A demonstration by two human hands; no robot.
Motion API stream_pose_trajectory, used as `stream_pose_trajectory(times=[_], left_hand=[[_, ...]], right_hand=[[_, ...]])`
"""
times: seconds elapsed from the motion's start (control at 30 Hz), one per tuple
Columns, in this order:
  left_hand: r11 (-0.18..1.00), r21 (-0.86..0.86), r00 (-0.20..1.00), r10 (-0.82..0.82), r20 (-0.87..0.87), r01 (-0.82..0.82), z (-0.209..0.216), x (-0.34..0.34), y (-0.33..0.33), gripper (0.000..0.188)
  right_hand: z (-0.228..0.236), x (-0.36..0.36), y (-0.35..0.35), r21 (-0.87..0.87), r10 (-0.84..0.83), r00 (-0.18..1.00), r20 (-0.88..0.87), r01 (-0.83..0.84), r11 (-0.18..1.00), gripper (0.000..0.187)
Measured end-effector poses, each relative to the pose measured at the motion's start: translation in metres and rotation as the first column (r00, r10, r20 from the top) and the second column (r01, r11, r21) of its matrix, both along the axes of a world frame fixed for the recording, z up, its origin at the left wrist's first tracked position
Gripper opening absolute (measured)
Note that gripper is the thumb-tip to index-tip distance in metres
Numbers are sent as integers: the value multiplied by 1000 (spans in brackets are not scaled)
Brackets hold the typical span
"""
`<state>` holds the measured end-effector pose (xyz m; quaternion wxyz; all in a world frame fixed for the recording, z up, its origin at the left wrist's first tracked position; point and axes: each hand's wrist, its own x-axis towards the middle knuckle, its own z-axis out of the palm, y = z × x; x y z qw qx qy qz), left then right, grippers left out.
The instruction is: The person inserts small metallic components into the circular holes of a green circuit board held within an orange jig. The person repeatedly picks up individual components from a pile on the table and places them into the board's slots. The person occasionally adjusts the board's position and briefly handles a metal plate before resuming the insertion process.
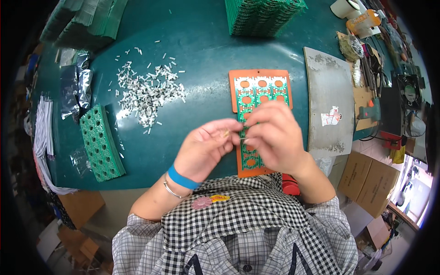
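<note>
An orange fixture plate [233, 91] lies before me on the green table, bearing a green circuit board panel [254, 82] with rows of round openings. Over the panel's left side my two hands meet. My left hand [208, 144], with a blue band at its wrist, is closed, its fingers bent around something small and pale yellowish that I cannot make out. Fingertips pinched, my right hand [277, 135] holds a tiny thin piece at the left hand's fingers; its kind is too small to tell. The lower middle of the panel is partly hidden behind the hands.
Small white pieces [149, 91] lie heaped left of the fixture. Farther left are stacked green panels [98, 142], silvery bags [75, 87] and white cables [43, 126]. More panels [261, 16] stand at the back. A grey board [327, 87] and tools lie at the right.
</note>
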<state>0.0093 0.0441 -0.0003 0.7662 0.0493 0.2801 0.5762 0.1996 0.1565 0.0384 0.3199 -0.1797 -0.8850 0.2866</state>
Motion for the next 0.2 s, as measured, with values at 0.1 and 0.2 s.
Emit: stream_pose_trajectory(times=[0.1, 0.2], left_hand=[[994, -2, 988, 108, -114, -109, 3, -16, 2, 41], [990, -31, 984, 134, -115, -138, 2, -29, 0, 45]], right_hand=[[0, 16, -1, -172, -57, 989, 134, 80, 982, 18], [-18, 29, -6, -286, -15, 966, 257, 91, 954, 18]])
